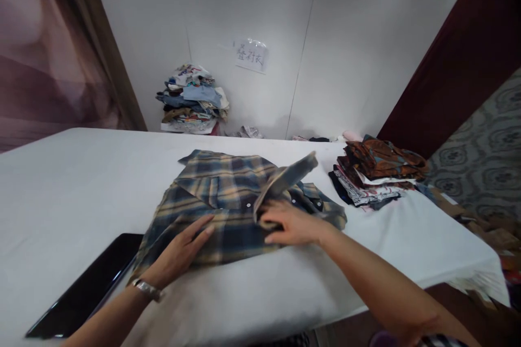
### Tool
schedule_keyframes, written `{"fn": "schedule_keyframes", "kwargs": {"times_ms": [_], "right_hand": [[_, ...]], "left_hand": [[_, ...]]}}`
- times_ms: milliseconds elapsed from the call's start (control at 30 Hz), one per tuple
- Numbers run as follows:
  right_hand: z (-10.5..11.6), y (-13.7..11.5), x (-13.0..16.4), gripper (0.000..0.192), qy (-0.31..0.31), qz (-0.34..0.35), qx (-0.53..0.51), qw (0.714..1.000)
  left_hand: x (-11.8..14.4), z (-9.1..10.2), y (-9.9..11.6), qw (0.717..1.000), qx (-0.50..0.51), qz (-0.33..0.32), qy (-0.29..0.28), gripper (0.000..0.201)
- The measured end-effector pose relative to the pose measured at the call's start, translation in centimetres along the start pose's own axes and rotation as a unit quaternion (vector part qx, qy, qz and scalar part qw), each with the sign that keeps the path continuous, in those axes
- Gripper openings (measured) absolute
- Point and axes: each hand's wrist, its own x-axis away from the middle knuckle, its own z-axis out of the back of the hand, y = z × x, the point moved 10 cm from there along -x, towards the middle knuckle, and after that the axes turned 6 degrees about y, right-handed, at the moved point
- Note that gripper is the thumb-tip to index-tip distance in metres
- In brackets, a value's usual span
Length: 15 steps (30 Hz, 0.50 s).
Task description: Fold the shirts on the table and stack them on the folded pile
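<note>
A blue, yellow and dark plaid shirt (232,173) lies on the white-covered table, partly folded, with a few small white buttons showing. My left hand (188,246) rests flat on the shirt's near left part, thumb and fingers apart. Toward its right side, my right hand (291,223) is closed around a slightly blurred fold of the same shirt. From that grip a narrow strip of cloth sticks up to the right; whether it is a sleeve or a hem I cannot tell.
Left of the shirt lies a glossy black flat panel (87,282). Folded clothes (374,168) are stacked at the table's right. Beyond the far edge rises another clothes pile (195,100). A handwritten sign (251,56) hangs on the wall. The white tablecloth (69,190) drapes over the near edge.
</note>
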Motion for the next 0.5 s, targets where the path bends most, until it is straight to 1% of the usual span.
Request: {"fn": "schedule_keyframes", "kwargs": {"times_ms": [33,67,100,133,200,300,367,433,500], "right_hand": [[-2.2,-0.8,0.6,0.027,-0.054,0.032,0.043,0.997],[-3.4,-0.8,1.1,0.025,-0.074,0.044,0.074,0.994],[-3.8,-0.3,1.6,0.024,-0.069,0.040,0.100,0.992],[-3.6,0.6,2.1,0.023,-0.050,0.028,0.127,0.990],[-2.5,2.6,3.4,0.026,-0.015,-0.002,0.182,0.983],[-0.4,5.2,6.0,0.034,0.010,-0.037,0.248,0.968],[1.1,6.1,8.0,0.044,0.032,-0.048,0.280,0.958],[2.5,6.9,10.0,0.053,0.049,-0.058,0.304,0.949],[3.6,7.8,11.9,0.054,0.061,-0.071,0.326,0.941]], "left_hand": [[-0.1,0.2,0.2,0.998,0.053,0.024,0.010,0.068],[-0.1,0.1,0.2,0.994,0.100,0.048,0.015,0.070],[-0.2,-0.1,0.2,0.988,0.137,0.071,0.017,0.071],[-0.3,-0.4,0.2,0.983,0.161,0.090,0.020,0.072],[-0.7,-1.0,0.5,0.979,0.170,0.106,0.030,0.073],[-1.7,-2.0,1.6,0.980,0.167,0.097,0.044,0.073],[-2.2,-2.5,2.2,0.978,0.182,0.096,0.047,0.076],[-2.4,-2.5,2.4,0.975,0.186,0.107,0.058,0.080],[-2.5,-2.1,2.8,0.975,0.183,0.104,0.068,0.077]]}}
